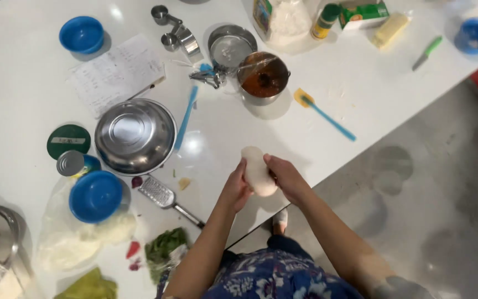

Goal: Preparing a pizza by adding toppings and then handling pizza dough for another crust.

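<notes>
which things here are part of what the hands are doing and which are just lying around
In use: pale dough lump, gripped between the left hand and right hand.

Lying about: steel mixing bowl, grater, blue spatula, blue bowl, measuring cups, handwritten sheet, green-handled knife, butter stick.

I'm counting three blue bowls (81,34) (95,196) (477,35), one big steel mixing bowl (135,135), two blue spatulas (186,117) (325,114), one grater (161,195), one tin can (71,163), one green-handled knife (427,53), one dough lump (257,171).
</notes>
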